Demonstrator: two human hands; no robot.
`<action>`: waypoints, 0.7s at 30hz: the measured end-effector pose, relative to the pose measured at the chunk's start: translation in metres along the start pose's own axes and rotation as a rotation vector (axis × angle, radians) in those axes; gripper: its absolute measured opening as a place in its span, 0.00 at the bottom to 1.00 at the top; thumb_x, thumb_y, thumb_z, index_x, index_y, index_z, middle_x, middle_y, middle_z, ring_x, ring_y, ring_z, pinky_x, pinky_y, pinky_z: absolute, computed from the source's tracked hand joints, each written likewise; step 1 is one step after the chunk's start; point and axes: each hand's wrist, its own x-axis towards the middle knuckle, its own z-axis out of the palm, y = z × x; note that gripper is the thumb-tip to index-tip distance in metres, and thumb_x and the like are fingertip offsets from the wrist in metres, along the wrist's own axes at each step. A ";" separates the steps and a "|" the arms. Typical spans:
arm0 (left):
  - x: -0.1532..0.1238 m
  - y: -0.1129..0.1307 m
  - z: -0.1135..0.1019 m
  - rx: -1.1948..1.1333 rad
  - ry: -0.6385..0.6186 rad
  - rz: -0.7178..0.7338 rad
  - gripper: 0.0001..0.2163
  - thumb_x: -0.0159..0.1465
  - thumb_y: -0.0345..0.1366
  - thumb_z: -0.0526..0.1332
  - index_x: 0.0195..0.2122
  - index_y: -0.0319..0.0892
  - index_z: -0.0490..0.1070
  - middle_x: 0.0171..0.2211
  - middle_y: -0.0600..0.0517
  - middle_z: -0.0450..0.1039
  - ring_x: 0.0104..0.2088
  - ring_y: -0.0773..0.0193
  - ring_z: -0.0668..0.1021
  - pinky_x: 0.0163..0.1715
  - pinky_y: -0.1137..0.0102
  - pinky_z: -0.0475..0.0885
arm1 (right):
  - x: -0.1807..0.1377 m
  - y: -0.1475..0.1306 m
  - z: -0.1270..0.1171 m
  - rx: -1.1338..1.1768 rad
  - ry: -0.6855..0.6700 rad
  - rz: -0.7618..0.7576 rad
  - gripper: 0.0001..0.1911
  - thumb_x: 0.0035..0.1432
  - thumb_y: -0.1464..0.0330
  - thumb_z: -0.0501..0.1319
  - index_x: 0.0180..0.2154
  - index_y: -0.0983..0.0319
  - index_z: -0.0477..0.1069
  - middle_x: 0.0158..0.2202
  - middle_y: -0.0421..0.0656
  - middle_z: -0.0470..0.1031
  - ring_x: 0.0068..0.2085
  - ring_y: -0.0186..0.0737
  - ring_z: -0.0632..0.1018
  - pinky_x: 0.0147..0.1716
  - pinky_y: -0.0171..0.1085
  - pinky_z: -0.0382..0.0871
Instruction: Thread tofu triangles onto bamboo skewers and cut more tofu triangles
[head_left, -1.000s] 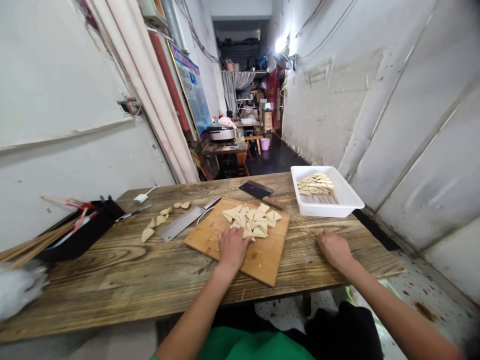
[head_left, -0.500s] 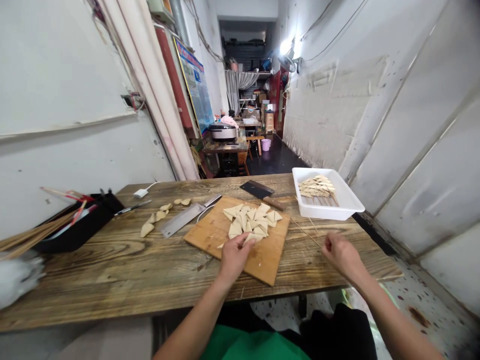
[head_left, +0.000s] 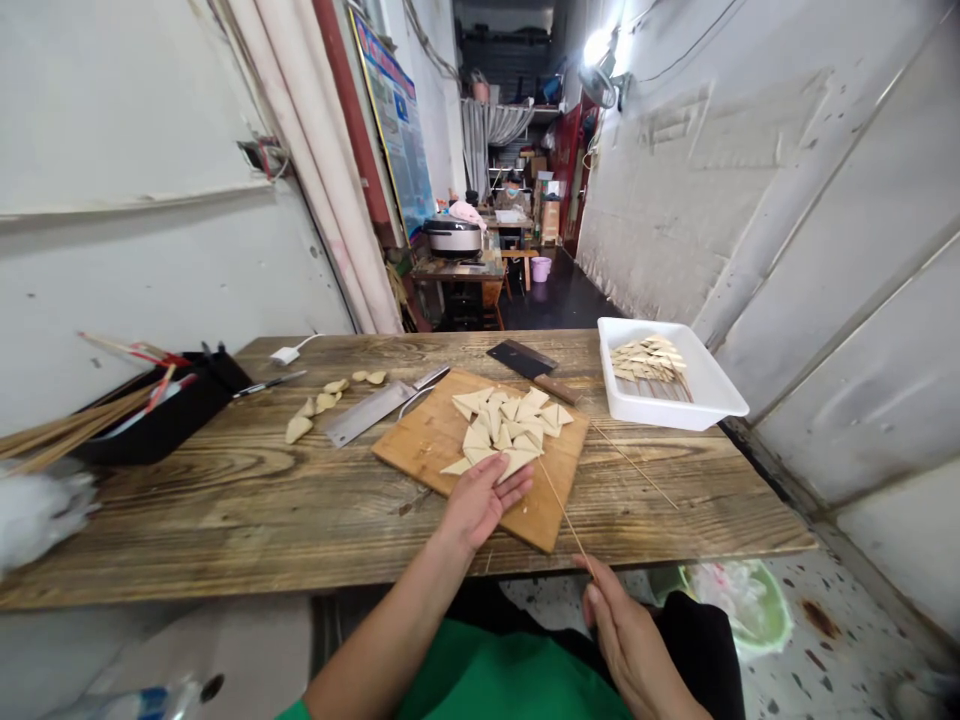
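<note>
My left hand [head_left: 480, 500] lies palm up on the wooden cutting board [head_left: 427, 450], with a pale triangular tofu piece [head_left: 516, 462] resting on its fingertips. A heap of the same triangles [head_left: 510, 420] sits just beyond it. My right hand [head_left: 626, 630] is low, in front of the table edge, pinched on a thin bamboo skewer [head_left: 559, 505] whose tip points up at the triangle. A second skewer [head_left: 634, 462] lies loose on the table to the right.
A white tray [head_left: 712, 395] with skewered triangles stands at the right. Two cleavers [head_left: 375, 410] [head_left: 525, 362] flank the board, trimmings [head_left: 315, 412] lie to the left, and a black tray [head_left: 161, 425] of skewers sits at the far left. A green bucket [head_left: 750, 610] is on the floor.
My right hand took a skewer off the table and drew back toward my body. My left hand picked a triangle from the heap and turned palm up.
</note>
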 end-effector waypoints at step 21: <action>-0.006 0.005 0.007 -0.056 0.053 -0.014 0.04 0.58 0.28 0.59 0.35 0.36 0.66 0.34 0.44 0.76 0.36 0.59 0.79 0.37 0.66 0.75 | -0.005 -0.002 0.004 0.165 0.028 -0.081 0.20 0.64 0.66 0.45 0.55 0.58 0.63 0.28 0.40 0.72 0.18 0.28 0.72 0.17 0.25 0.68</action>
